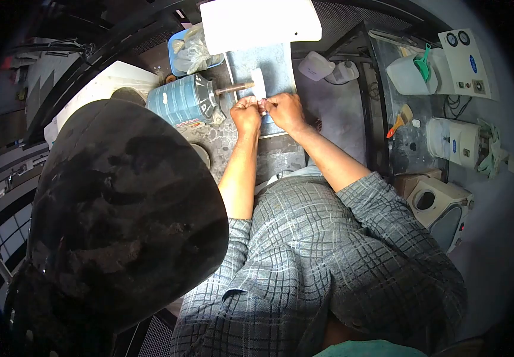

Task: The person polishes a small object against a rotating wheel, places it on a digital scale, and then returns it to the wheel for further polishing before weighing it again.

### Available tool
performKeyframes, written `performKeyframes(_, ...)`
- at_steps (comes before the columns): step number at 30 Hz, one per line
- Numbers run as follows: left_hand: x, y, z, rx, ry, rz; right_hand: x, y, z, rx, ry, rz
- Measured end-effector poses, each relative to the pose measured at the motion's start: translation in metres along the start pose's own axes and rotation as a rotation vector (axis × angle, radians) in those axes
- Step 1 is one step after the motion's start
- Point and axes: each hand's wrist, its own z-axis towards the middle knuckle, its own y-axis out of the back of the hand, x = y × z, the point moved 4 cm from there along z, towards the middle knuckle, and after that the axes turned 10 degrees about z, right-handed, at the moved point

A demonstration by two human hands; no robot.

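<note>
Crowding left hand [246,116]: blue motor [176,101], white wheel [259,83]

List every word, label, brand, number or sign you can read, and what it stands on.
No text is readable.
Upper blue badge on the white panel: too small.
Two dials on that panel: any numbers too small.
Lower blue badge on the white machine: too small.
Marks on the blue motor: too blurred.
</note>
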Motion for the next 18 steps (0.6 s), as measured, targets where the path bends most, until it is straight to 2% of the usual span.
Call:
performKeyframes(3, -0.003, 0.004, -0.002, 0.023, -0.006, 0.035, 0.006, 0.000, 0.002, -0.018, 0.089, -0.130)
performKeyframes(5, -0.009, 0.006, -0.005, 0.047, -0.009, 0.061, 0.007, -0.001, 0.004, 0.058, -0.027, -0.030)
performKeyframes(9, -0.008, 0.007, 0.000, 0.085, -0.045, 0.085, 0.003, 0.000, 0.006, 0.059, -0.097, -0.015)
performKeyframes(11, -0.011, 0.003, 0.001, 0.141, 0.011, 0.102, -0.001, 0.002, 0.006, 0.109, -0.246, 0.065)
performKeyframes(18, -0.015, 0.004, 0.010, 0.162, 0.064, 0.147, -0.011, -0.005, 0.008, 0.114, -0.379, 0.212)
